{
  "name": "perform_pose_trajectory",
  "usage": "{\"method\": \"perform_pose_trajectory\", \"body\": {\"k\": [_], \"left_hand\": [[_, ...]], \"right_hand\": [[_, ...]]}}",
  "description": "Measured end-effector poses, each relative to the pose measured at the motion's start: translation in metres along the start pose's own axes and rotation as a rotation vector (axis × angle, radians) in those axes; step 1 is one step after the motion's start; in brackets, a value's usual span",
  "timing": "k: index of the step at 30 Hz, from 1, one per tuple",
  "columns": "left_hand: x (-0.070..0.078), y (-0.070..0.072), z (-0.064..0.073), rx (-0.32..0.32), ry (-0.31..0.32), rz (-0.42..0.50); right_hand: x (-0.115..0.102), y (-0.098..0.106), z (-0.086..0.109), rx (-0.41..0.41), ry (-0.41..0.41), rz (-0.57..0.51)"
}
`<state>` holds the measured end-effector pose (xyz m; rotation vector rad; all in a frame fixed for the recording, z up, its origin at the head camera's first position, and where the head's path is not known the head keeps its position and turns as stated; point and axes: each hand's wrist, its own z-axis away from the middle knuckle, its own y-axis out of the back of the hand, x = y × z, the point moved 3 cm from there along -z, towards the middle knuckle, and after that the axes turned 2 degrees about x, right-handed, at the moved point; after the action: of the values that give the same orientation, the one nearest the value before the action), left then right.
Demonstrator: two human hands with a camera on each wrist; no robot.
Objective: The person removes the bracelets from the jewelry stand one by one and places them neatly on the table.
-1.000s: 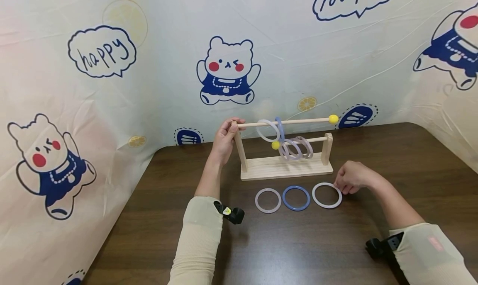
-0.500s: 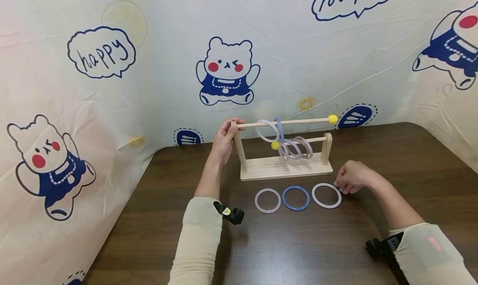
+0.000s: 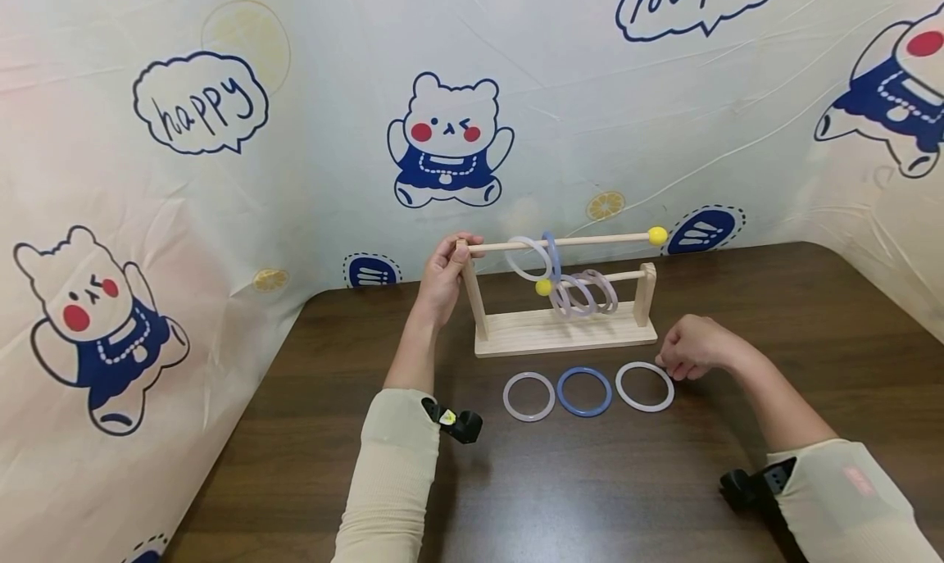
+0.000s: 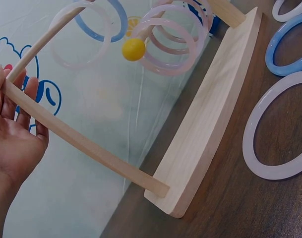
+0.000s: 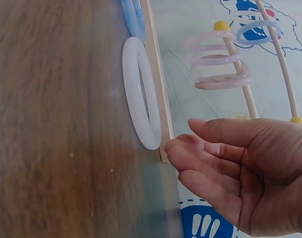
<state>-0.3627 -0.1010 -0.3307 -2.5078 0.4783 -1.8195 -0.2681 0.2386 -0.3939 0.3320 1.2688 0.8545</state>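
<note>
My left hand (image 3: 440, 280) grips the top of the left post of a wooden ring stand (image 3: 568, 339), thumb in front and fingers behind. A white ring (image 4: 107, 42) and a blue ring (image 3: 558, 260) hang on the upper rod. Several pale pink-purple rings (image 5: 222, 84) hang on the lower rod. Flat on the table before the stand lie a pale purple ring (image 3: 528, 419), a blue ring (image 3: 585, 414) and a white ring (image 3: 646, 408). Right by the white ring's far right rim are the fingertips of my right hand (image 3: 693, 348), loosely curled, thumb apart from the fingers.
The brown wooden table (image 3: 590, 497) ends at a printed cloth backdrop (image 3: 332, 137) behind the stand. Yellow balls cap the upper rod (image 3: 657, 236) on the right and the lower rod (image 3: 543, 287) on the left. Black cameras sit on both sleeves.
My right hand shifts very slightly left and back beside the white ring. The left hand, the stand and the rings stay where they were.
</note>
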Motion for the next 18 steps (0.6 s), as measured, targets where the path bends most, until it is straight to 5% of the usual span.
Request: {"method": "perform_pose_trajectory", "body": {"k": [18], "left_hand": [[0.001, -0.001, 0.0, 0.0, -0.019, 0.017]], "right_hand": [[-0.014, 0.001, -0.005, 0.061, 0.107, -0.065]]}}
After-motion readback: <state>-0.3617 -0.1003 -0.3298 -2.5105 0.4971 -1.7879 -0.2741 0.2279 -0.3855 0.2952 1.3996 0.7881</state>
